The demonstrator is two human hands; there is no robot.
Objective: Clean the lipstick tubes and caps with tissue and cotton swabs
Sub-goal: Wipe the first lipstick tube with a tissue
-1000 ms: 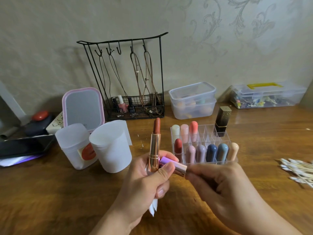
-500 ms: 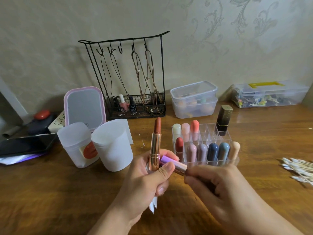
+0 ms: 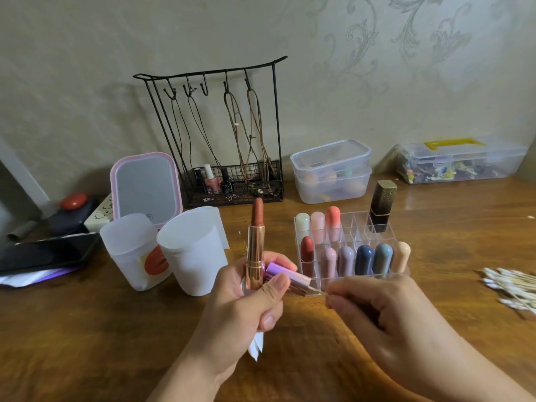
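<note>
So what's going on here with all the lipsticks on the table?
A person is cleaning a lipstick. The left hand holds an uncapped rose-gold lipstick tube upright, its purple metallic cap sideways, and a bit of white tissue. The right hand pinches a thin cotton swab whose tip is at the cap's open end. More lipsticks stand in a clear acrylic organiser, and spare swabs lie on the right.

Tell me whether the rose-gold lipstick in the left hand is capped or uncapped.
Uncapped. The rose-gold lipstick tube stands upright in the left hand, its brownish-red bullet exposed, the purple cap alongside.
</note>
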